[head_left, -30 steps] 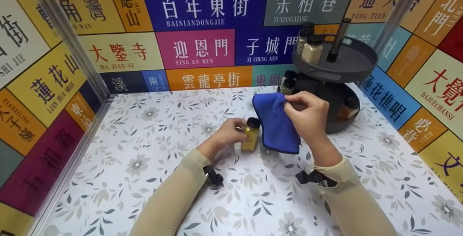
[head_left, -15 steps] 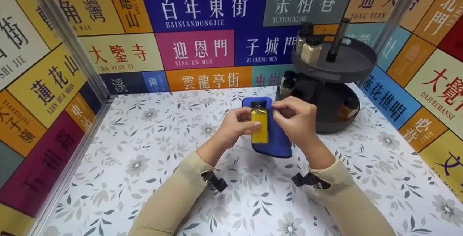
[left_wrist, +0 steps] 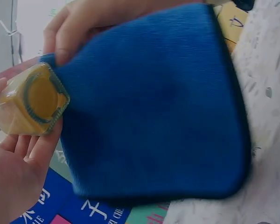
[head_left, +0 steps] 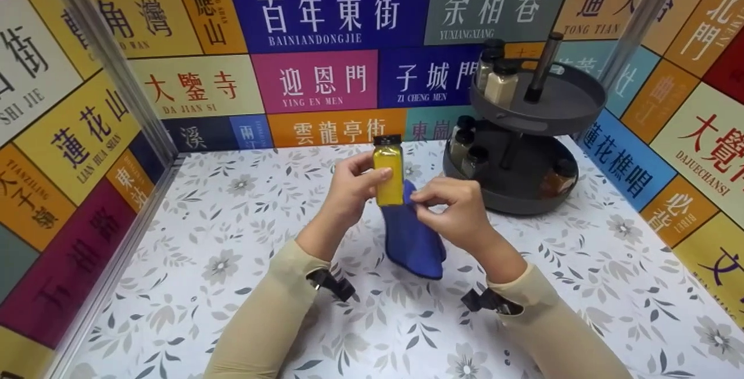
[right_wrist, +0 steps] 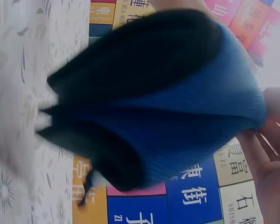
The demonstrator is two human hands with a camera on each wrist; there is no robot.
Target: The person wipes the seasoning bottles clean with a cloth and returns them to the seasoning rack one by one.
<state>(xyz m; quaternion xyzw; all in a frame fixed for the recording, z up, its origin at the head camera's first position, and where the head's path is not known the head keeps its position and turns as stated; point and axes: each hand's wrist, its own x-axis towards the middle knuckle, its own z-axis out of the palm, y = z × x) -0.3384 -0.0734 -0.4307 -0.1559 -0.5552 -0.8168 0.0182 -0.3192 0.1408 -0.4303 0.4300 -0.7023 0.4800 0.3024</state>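
My left hand grips a small clear bottle with yellow contents and a black cap, upright above the table. In the left wrist view the base of the bottle faces the camera. Thumb and fingers of my right hand pinch the upper edge of a blue cloth with a dark border. The cloth hangs down just behind and right of the bottle; whether they touch I cannot tell. In the right wrist view the cloth is folded and hides the bottle.
A dark two-tier round rack stands at the back right. Its upper tier bears a bottle with pale contents and another behind; several more bottles sit below. Patterned panels wall the flower-printed table at back and sides.
My left hand has lifted the bottle off the table, brought it to the cloth, then moved it left and up. My right hand has moved left and down with the cloth.
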